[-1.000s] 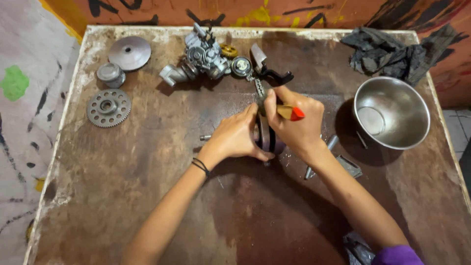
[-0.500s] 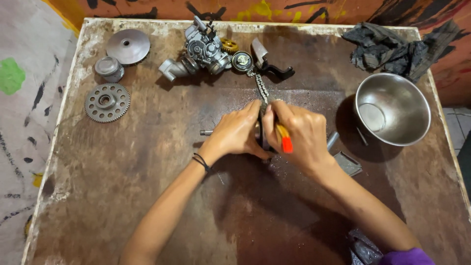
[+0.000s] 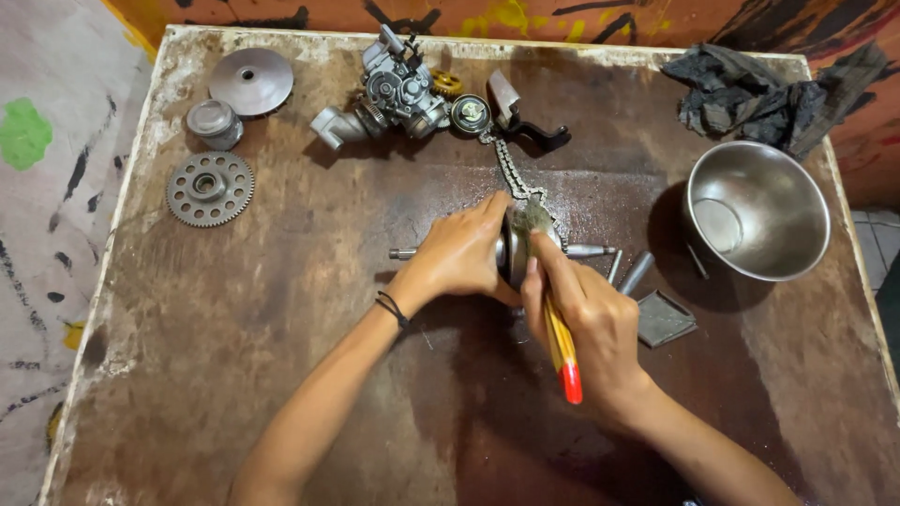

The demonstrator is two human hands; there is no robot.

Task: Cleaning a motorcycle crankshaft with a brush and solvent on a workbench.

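My left hand grips a round metal engine part on a shaft, held on edge over the middle of the brown table. One shaft end sticks out to the left, the other to the right. My right hand holds a paintbrush with a yellow and red handle. Its bristles touch the top of the part. A drive chain runs from the part up toward the back of the table.
A carburettor and small fittings lie at the back centre. A toothed gear, a metal cup and a disc sit at back left. A steel bowl and dark rags are at the right, pins and a plate nearby.
The brush has swung round: its red handle end now points toward me and the bristles rest on the part. The left hand keeps its grip on the part.
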